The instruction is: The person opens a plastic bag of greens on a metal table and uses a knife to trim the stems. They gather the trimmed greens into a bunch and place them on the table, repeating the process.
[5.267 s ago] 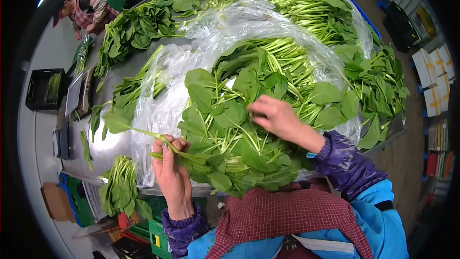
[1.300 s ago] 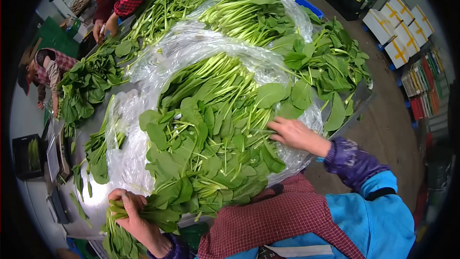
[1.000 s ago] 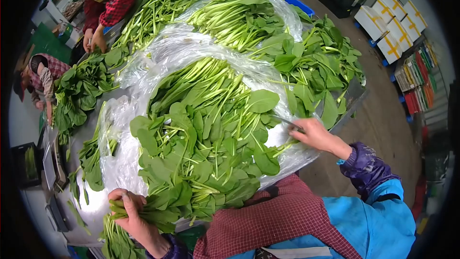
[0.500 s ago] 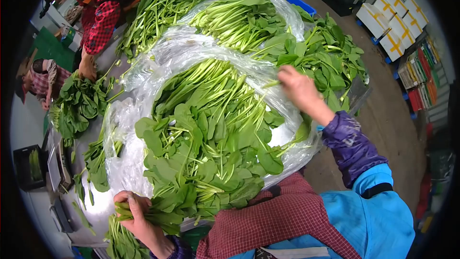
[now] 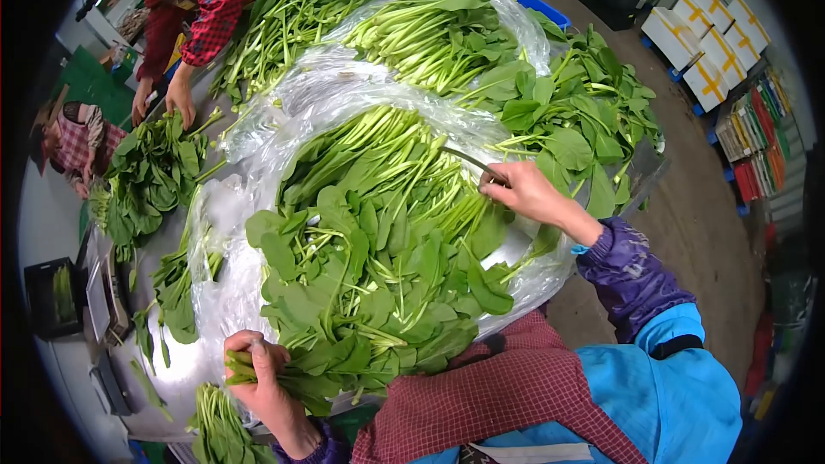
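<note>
My left hand [image 5: 262, 378] is closed around the stems of a bunch of leafy greens [image 5: 314, 378], whose leaves spread right along the near edge of the table. My right hand [image 5: 533, 193] pinches a thin green stem [image 5: 464, 157] over the right side of the pile. Between my hands lies a large heap of loose leafy greens [image 5: 369, 232], pale stems mostly toward the back and broad leaves toward me. Clear plastic sheeting [image 5: 241, 198] lies around and partly under the heap.
More greens [image 5: 430, 34] lie in plastic behind the heap, with others [image 5: 593, 112] at right. A small bundle [image 5: 219, 425] sits at the near left. Across the table, a co-worker's hands [image 5: 179, 99] are at dark greens [image 5: 155, 172]. A blue crate [image 5: 524, 0] stands behind.
My right hand has moved down and slightly left, and a thin stem now sticks out from its fingers. My left hand has shifted slightly right with its bunch. The co-worker's hands have changed position.
</note>
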Motion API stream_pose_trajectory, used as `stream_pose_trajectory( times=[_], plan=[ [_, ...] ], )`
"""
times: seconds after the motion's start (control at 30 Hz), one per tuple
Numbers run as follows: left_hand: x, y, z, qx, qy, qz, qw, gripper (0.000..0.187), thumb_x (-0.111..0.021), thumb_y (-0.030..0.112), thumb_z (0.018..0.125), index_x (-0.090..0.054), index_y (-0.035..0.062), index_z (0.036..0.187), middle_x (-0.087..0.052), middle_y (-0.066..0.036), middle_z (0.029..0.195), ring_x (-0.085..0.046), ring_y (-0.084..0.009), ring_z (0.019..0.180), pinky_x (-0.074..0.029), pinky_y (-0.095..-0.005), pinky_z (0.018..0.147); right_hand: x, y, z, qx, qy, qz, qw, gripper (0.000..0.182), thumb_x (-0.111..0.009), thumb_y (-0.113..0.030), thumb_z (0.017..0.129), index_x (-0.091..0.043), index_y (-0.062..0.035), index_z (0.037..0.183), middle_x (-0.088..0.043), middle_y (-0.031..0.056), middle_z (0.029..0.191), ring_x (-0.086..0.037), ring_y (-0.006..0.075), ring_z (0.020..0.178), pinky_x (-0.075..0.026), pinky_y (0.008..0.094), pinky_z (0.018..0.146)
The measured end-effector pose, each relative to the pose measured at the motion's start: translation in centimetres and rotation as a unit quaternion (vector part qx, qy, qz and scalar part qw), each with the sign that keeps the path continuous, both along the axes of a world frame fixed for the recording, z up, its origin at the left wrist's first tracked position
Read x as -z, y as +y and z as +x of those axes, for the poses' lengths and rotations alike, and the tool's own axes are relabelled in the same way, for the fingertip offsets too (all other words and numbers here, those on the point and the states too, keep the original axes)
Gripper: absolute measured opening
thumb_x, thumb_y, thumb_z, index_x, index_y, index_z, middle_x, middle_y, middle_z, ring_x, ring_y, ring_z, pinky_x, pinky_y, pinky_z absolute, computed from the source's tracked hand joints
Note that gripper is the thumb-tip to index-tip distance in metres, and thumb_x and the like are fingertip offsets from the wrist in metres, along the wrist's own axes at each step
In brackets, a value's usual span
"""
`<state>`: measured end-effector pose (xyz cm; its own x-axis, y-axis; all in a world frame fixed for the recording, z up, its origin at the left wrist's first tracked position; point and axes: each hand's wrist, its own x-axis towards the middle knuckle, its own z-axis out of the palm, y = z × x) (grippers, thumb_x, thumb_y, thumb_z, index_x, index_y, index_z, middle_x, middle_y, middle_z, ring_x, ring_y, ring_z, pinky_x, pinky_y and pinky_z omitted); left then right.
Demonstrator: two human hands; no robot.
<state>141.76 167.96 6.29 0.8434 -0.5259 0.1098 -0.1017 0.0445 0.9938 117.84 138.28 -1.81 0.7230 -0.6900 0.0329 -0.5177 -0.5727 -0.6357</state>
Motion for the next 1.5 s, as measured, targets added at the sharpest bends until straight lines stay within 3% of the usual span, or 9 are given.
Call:
stream_pose_trajectory(
  times=[0.07,0.23,0.37,0.67,0.9,0.97,1.23,1.47,1.5],
  plan=[
    [-0.1,-0.4,-0.3,0.007,0.006,0.007,1.000,0.011,-0.056,0.012,0.089,-0.049,0.0032,0.091,-0.038,0.002,0.062,-0.034,-0.0063,0.053,-0.033,-0.0222,0.053,-2.5,0.3,-0.2,0.014,-0.049,-0.026,0.998,0.022,-0.062,-0.020,0.078,-0.061,-0.0006,0.089,-0.058,0.0213,0.071,-0.058,0.0384,0.068,-0.045,0.0431,0.063],
    [-0.2,-1.5,-1.4,0.050,-0.003,0.025,0.998,0.010,-0.057,0.011,0.088,-0.052,0.0029,0.092,-0.044,0.000,0.063,-0.040,-0.0069,0.055,-0.031,-0.0204,0.052,-8.6,1.4,-0.9,0.130,-0.254,0.131,0.949,0.011,-0.061,-0.010,0.083,-0.059,0.0008,0.087,-0.051,-0.0016,0.061,-0.041,0.0048,0.054,-0.032,0.0224,0.047],
    [-1.7,-2.9,-1.9,0.114,-0.092,0.084,0.986,0.006,-0.064,0.003,0.078,-0.059,-0.0004,0.081,-0.052,-0.003,0.076,-0.048,-0.0116,0.068,-0.038,-0.0237,0.057,-7.8,3.0,-0.1,0.060,-0.225,-0.004,0.972,0.015,-0.060,-0.015,0.086,-0.059,-0.0007,0.085,-0.054,-0.0010,0.063,-0.045,0.0057,0.055,-0.035,0.0238,0.049],
    [-1.9,-10.0,-6.0,0.259,-0.424,0.066,0.865,0.038,-0.064,-0.004,0.061,-0.064,0.0057,0.098,-0.059,-0.010,0.088,-0.056,-0.0266,0.080,-0.047,-0.0346,0.069,-8.3,8.2,2.1,-0.047,-0.272,0.076,0.958,0.016,-0.060,-0.017,0.087,-0.059,-0.0007,0.087,-0.056,0.0054,0.066,-0.052,0.0118,0.057,-0.041,0.0253,0.053],
    [1.4,-11.0,-5.9,0.264,-0.365,0.079,0.889,0.026,-0.070,0.002,0.066,-0.064,0.0012,0.091,-0.062,-0.012,0.080,-0.059,-0.0278,0.073,-0.047,-0.0336,0.067,-6.5,8.4,2.2,0.007,-0.272,0.159,0.949,0.016,-0.061,-0.009,0.083,-0.058,0.0001,0.096,-0.062,0.0107,0.078,-0.062,0.0190,0.065,-0.048,0.0292,0.058],
    [1.6,-11.0,-5.6,0.268,-0.341,0.082,0.897,0.024,-0.071,0.003,0.067,-0.064,0.0004,0.089,-0.062,-0.012,0.078,-0.060,-0.0277,0.071,-0.047,-0.0330,0.065,-5.2,8.2,2.0,-0.062,-0.209,-0.096,0.971,0.023,-0.061,-0.004,0.078,-0.057,-0.0013,0.100,-0.063,0.0108,0.083,-0.063,0.0250,0.067,-0.050,0.0317,0.057],
    [1.3,-10.7,-5.9,0.287,-0.218,0.073,0.930,0.019,-0.071,0.007,0.071,-0.065,-0.0002,0.088,-0.062,-0.013,0.077,-0.061,-0.0263,0.068,-0.048,-0.0319,0.063,-3.2,7.6,1.2,-0.033,-0.076,-0.178,0.981,0.027,-0.059,0.003,0.073,-0.059,-0.0030,0.100,-0.062,0.0111,0.084,-0.062,0.0246,0.068,-0.049,0.0317,0.055],
    [0.4,-10.6,-5.8,0.302,-0.257,0.084,0.914,0.021,-0.068,0.002,0.074,-0.063,-0.0026,0.094,-0.060,-0.007,0.078,-0.056,-0.0154,0.071,-0.045,-0.0271,0.066,-7.2,8.9,1.8,-0.081,-0.165,0.346,0.920,0.043,-0.063,-0.017,0.083,-0.049,-0.0022,0.122,-0.065,0.0043,0.089,-0.055,0.0063,0.066,-0.044,0.0216,0.060],
    [0.5,-10.4,-5.7,0.301,-0.230,0.083,0.922,0.024,-0.067,0.005,0.074,-0.063,0.0007,0.098,-0.060,-0.013,0.084,-0.060,-0.0255,0.076,-0.046,-0.0308,0.068,-6.6,8.7,1.8,-0.074,-0.193,0.345,0.916,0.039,-0.062,-0.016,0.084,-0.052,-0.0025,0.119,-0.064,0.0042,0.086,-0.055,0.0060,0.066,-0.043,0.0212,0.060]
  ],
)
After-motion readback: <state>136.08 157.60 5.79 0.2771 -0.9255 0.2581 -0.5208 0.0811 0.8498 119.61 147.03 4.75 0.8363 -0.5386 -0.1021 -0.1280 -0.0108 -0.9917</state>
